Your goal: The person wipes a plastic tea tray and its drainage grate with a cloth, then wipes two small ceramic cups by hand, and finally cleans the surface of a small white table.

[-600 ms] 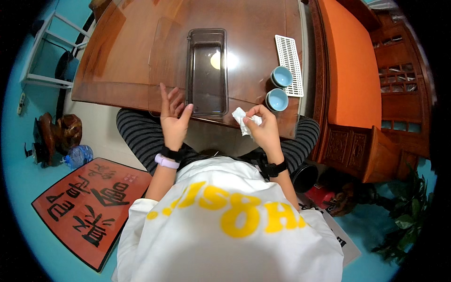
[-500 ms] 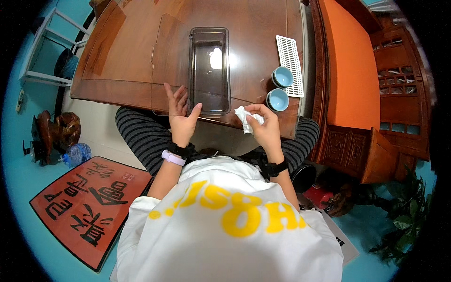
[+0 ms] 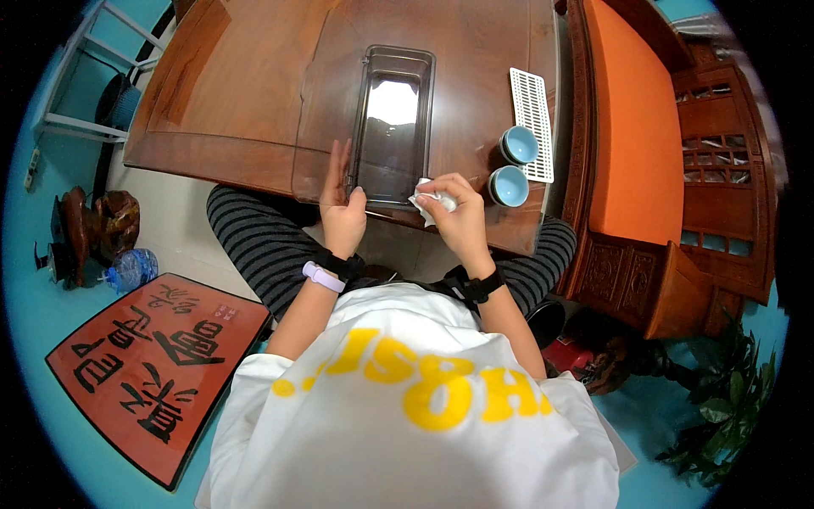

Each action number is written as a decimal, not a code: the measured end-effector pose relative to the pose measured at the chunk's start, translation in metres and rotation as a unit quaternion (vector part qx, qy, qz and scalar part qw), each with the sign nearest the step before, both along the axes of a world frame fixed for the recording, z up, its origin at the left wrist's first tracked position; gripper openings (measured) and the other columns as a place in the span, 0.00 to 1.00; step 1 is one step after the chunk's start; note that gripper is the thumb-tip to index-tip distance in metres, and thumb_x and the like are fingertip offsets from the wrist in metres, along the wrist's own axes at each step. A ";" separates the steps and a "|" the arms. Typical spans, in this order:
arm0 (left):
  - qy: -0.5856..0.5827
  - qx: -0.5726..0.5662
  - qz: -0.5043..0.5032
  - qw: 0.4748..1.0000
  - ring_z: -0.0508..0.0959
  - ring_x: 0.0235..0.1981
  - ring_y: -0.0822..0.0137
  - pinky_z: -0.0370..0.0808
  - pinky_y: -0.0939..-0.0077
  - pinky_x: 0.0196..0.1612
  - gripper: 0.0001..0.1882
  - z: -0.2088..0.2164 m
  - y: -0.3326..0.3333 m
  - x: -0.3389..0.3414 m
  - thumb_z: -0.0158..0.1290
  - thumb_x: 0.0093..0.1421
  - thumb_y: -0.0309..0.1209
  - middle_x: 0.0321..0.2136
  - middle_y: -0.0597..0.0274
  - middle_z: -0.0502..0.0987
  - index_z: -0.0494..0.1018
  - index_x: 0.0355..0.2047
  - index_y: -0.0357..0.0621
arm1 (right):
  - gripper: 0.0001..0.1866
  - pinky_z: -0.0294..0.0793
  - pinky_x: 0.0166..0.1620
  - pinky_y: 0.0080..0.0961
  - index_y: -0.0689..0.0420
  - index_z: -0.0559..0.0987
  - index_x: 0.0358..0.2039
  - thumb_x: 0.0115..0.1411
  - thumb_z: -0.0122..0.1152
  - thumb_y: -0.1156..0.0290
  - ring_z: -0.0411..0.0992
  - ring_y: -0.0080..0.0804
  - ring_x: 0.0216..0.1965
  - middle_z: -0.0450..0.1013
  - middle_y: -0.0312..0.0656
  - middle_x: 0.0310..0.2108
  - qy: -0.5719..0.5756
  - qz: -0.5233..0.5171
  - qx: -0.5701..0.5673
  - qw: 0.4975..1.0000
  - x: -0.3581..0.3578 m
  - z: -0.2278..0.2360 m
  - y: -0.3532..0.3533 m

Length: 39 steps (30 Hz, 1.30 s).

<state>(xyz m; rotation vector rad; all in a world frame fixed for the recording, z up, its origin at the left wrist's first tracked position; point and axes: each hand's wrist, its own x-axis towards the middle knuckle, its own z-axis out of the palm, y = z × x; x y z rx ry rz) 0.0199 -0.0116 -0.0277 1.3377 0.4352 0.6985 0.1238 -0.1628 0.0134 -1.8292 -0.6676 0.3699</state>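
Wooden table (image 3: pixel 254 93) is filling the top centre of the frame; an orange bench cushion (image 3: pixel 640 127) is running down the upper right. Red panel with dark brushwork (image 3: pixel 157 373) is leaning or lying at lower left; cannot tell which.

Smoky see-through box (image 3: pixel 390 157) is resting on the table, upper centre, its near end by the table edge. Its clear lid (image 3: pixel 326 93) is already lying open to the left; nothing is showing inside except a bright reflection.

White slotted rack (image 3: pixel 532 119) is lying right of centre. Left hand (image 3: pixel 343 219) is resting at the box's near left corner, fingers straight and together, thumb apart; grip on the edge: cannot tell. Right hand (image 3: pixel 458 216) is pinching a wad between thumb and fingertips.

Two blue cups, one (image 3: pixel 520 145) and the other (image 3: pixel 510 186), are standing outside the box, beside the rack.

White tissue (image 3: pixel 432 206), the wad, is sitting at the box's near right corner; contact unclear. Judgement: handling is under way, with box unclosed and tissue not yet put down.
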 end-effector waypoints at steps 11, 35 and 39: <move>0.017 -0.064 0.030 0.997 0.60 0.62 0.64 0.55 0.76 0.62 0.39 0.004 0.007 0.017 0.34 0.48 0.09 0.63 0.53 0.58 0.55 0.64 0.39 | 0.05 0.70 0.37 0.26 0.60 0.82 0.27 0.47 0.66 0.76 0.73 0.34 0.31 0.74 0.42 0.28 0.001 -0.023 0.018 1.000 0.022 -0.016 0.020; 0.048 -0.026 -0.020 0.998 0.62 0.61 0.62 0.55 0.73 0.63 0.37 0.013 0.033 -0.005 0.34 0.47 0.12 0.61 0.51 0.61 0.57 0.62 0.35 | 0.06 0.71 0.33 0.25 0.58 0.83 0.28 0.50 0.68 0.69 0.74 0.28 0.27 0.78 0.41 0.24 -0.006 -0.169 0.008 0.986 0.156 -0.035 0.121; 0.050 -0.001 0.001 0.999 0.63 0.60 0.61 0.56 0.73 0.62 0.36 0.016 0.030 -0.002 0.34 0.48 0.12 0.60 0.51 0.62 0.57 0.62 0.34 | 0.07 0.70 0.28 0.22 0.58 0.83 0.29 0.52 0.67 0.69 0.72 0.22 0.25 0.76 0.38 0.22 -0.022 -0.146 -0.005 0.989 0.156 -0.027 0.126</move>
